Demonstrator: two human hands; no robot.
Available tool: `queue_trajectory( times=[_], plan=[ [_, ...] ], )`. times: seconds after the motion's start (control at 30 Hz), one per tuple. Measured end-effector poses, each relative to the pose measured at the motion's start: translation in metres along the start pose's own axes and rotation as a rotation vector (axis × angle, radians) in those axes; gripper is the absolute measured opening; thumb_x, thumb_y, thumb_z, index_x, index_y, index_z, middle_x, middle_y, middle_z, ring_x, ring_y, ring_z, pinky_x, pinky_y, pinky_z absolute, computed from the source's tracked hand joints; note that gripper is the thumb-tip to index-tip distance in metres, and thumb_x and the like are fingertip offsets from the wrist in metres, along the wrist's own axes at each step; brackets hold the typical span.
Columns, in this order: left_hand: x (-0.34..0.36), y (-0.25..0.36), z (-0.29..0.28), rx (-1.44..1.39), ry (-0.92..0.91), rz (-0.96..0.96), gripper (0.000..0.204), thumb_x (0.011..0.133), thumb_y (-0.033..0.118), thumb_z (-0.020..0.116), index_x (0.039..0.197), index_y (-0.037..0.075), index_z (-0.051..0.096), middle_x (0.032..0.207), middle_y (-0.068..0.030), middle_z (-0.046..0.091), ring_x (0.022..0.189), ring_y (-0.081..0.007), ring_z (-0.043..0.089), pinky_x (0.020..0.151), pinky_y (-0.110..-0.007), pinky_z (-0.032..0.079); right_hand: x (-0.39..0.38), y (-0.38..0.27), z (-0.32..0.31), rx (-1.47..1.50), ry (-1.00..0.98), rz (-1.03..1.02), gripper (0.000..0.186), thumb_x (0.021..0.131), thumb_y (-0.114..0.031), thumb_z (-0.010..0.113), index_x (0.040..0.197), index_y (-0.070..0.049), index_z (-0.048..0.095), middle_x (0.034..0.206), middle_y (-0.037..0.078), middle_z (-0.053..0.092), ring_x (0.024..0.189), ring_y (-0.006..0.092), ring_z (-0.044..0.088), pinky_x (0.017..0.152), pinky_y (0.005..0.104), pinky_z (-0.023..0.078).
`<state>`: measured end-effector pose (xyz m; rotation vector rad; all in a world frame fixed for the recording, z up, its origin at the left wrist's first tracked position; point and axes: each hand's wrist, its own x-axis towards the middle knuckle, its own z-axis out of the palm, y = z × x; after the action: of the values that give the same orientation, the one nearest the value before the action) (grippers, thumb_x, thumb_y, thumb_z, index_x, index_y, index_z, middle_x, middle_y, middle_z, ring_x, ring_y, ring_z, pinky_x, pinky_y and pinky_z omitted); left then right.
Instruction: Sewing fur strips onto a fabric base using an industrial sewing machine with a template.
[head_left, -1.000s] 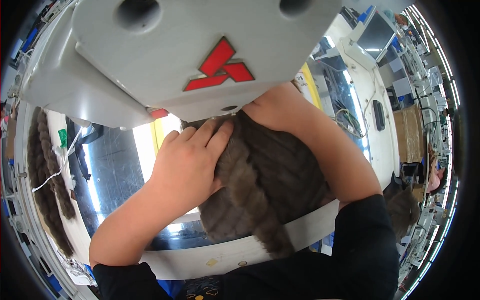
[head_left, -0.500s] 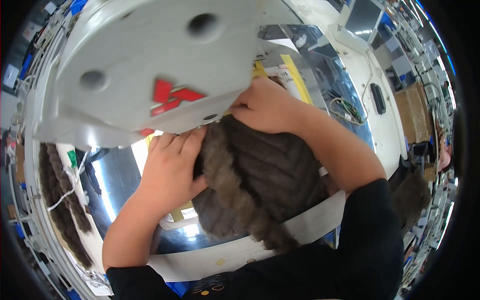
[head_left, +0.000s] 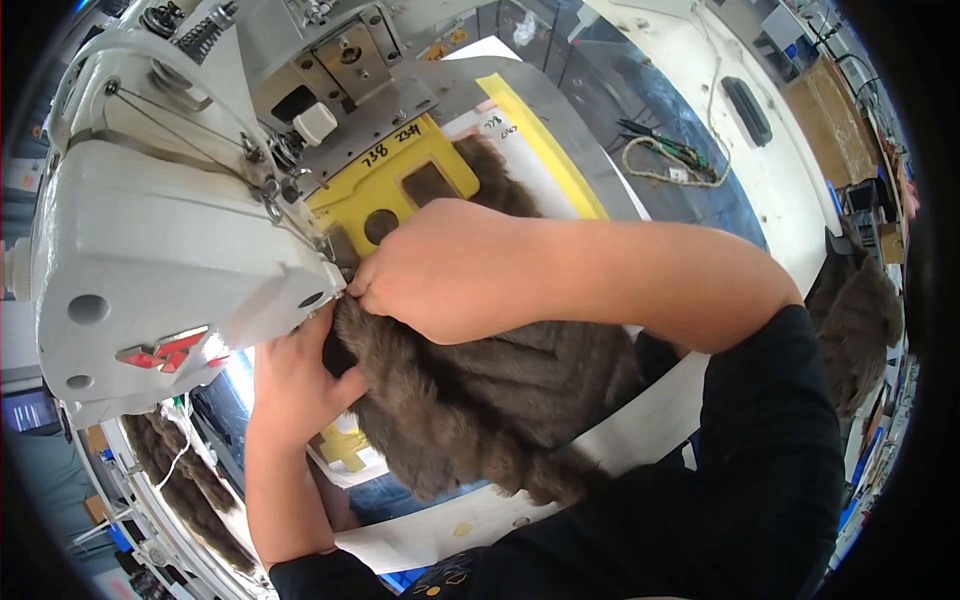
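Note:
A brown fur piece (head_left: 540, 385) with quilt-like ridges lies under both my arms, a fluffy fur strip (head_left: 420, 390) running down along it. My right hand (head_left: 450, 270) is closed, fingertips pinching the fur edge right beside the needle area of a white sewing machine (head_left: 180, 260). On the fur's left side rests my left hand (head_left: 300, 385), its thumb apart from the stretched fingers; its fingertips are partly hidden by the machine head. A yellow plate (head_left: 340, 190) with cut-out openings covers part of the machine bed behind my right hand.
Dark-handled snips (head_left: 665, 145) and a cord loop lie on the table at right, near a black oblong object (head_left: 746, 110). More fur strips (head_left: 185, 470) hang at left, and another fur piece (head_left: 853, 325) at far right. A cardboard box (head_left: 830, 120) stands beyond.
The view has shifted, so the machine head now appears further left and its needle side shows. My right hand has come down beside my left at the needle area, still pinching the fur.

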<state>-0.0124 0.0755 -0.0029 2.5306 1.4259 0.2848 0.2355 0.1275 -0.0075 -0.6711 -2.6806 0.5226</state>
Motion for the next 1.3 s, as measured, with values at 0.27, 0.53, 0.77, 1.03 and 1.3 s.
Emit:
queue_trajectory(
  times=[0.27,0.53,0.77,1.03,1.3],
  plan=[
    [0.000,0.003,-0.005,0.005,-0.016,-0.009,0.076,0.063,0.022,0.074,0.135,0.002,0.062,0.130,-0.0218,0.065,0.124,-0.0437,0.056,0.109,-0.049,0.040,0.000,-0.004,-0.005,-0.009,-0.011,0.018,0.015,0.076,-0.010,0.062,0.078,0.000,0.073,0.079,0.018,0.072,0.075,0.0366,0.071,0.064,0.0465,0.058],
    [0.000,0.011,-0.010,-0.055,-0.056,-0.057,0.078,0.059,0.021,0.075,0.134,0.004,0.063,0.128,-0.0216,0.064,0.121,-0.0440,0.056,0.108,-0.050,0.040,0.002,-0.015,-0.018,0.015,-0.120,0.086,0.015,0.078,-0.009,0.061,0.080,0.001,0.073,0.081,0.018,0.073,0.077,0.0365,0.072,0.065,0.0465,0.059],
    [-0.002,0.027,-0.015,0.003,-0.099,-0.062,0.079,0.062,0.020,0.071,0.139,0.005,0.057,0.138,-0.0185,0.063,0.122,-0.0383,0.059,0.105,-0.046,0.042,-0.003,-0.026,-0.021,-0.054,-0.136,0.044,0.015,0.080,-0.010,0.061,0.083,-0.001,0.073,0.080,0.016,0.072,0.077,0.0355,0.072,0.064,0.0462,0.058],
    [-0.009,0.040,-0.017,0.075,-0.130,-0.059,0.082,0.061,0.019,0.074,0.140,0.008,0.055,0.147,-0.0128,0.058,0.122,-0.0363,0.060,0.101,-0.046,0.045,-0.009,-0.038,-0.025,-0.069,-0.150,0.027,0.012,0.076,-0.010,0.063,0.076,-0.001,0.072,0.076,0.016,0.070,0.074,0.0353,0.071,0.061,0.0461,0.057],
    [-0.005,0.048,-0.014,0.084,-0.149,-0.065,0.081,0.061,0.016,0.073,0.139,0.006,0.055,0.147,-0.0142,0.057,0.123,-0.0368,0.060,0.100,-0.045,0.046,-0.007,-0.037,-0.032,-0.045,-0.185,0.064,0.014,0.078,-0.011,0.063,0.078,-0.001,0.072,0.078,0.016,0.072,0.075,0.0350,0.071,0.062,0.0468,0.057]
  ],
)
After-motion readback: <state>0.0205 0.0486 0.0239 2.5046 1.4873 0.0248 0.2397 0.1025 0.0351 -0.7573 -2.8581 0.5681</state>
